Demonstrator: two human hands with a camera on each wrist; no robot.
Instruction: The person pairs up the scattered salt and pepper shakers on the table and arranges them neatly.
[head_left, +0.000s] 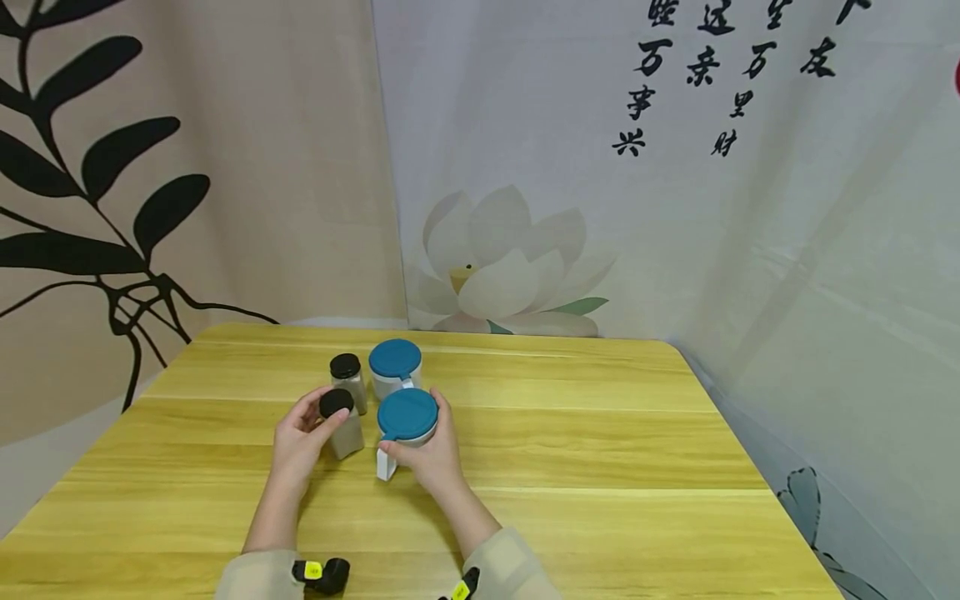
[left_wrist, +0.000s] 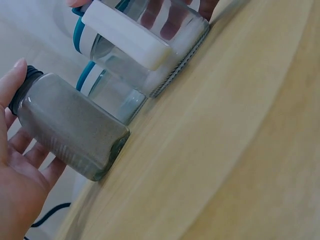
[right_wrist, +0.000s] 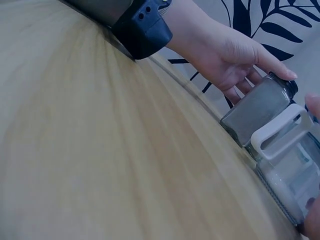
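Note:
My left hand (head_left: pixel 294 446) holds a black-capped glass shaker jar (head_left: pixel 347 437), thumb and fingers about its cap. Grey-brown powder fills this jar (left_wrist: pixel 70 125) in the left wrist view, and its base is at the tabletop. Just to the right, my right hand (head_left: pixel 437 457) grips a clear glass seasoning jar (head_left: pixel 407 414) with a blue lid and white handle. White contents lie at the bottom of that jar (left_wrist: pixel 180 47). Behind them stand a second black-capped jar (head_left: pixel 349 382) and a second blue-lidded jar (head_left: pixel 395 360), each partly hidden.
The wooden table (head_left: pixel 600 458) extends to both sides and toward me. Its far edge lies behind the jars, in front of a hanging cloth (head_left: pixel 525 125) with a flower and writing. Each wrist wears a black camera strap (head_left: pixel 322 573).

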